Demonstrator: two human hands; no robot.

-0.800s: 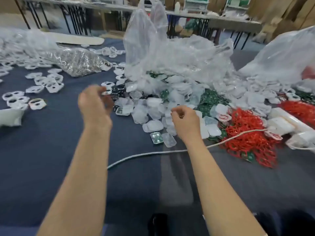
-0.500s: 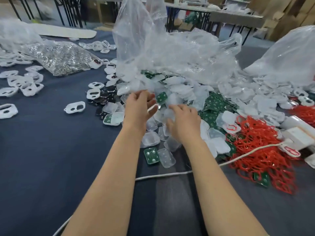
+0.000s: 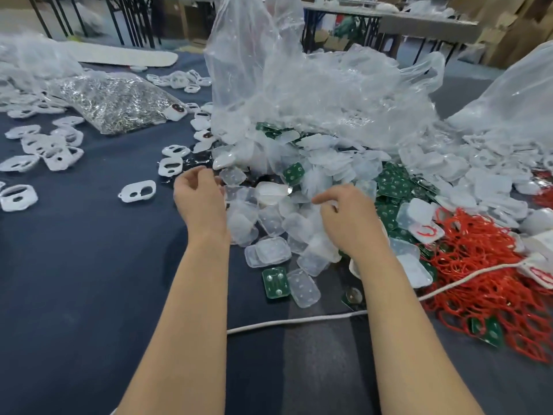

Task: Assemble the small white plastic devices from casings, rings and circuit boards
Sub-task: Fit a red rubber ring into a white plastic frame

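Observation:
A heap of translucent white casings (image 3: 269, 223) lies mid-table, mixed with green circuit boards (image 3: 395, 184). One board (image 3: 276, 282) sits alone at the near edge of the heap. Red rings (image 3: 478, 265) are piled to the right. White casings with two holes (image 3: 137, 191) are scattered on the left. My left hand (image 3: 200, 199) hovers at the heap's left edge with loosely curled fingers and nothing seen in it. My right hand (image 3: 347, 220) rests on the casings, fingers curled and index finger pointing left; its palm side is hidden.
A crumpled clear plastic bag (image 3: 314, 94) rises behind the heap, with another bag (image 3: 514, 100) at the right. A bag of small silvery metal parts (image 3: 116, 103) lies at back left. A white cord (image 3: 299, 320) crosses the dark blue tablecloth (image 3: 74, 265) under my right forearm.
My left hand swung right from the table's left side to the heap, met the right hand there, then drew slightly back left. The view moved closer to the heap.

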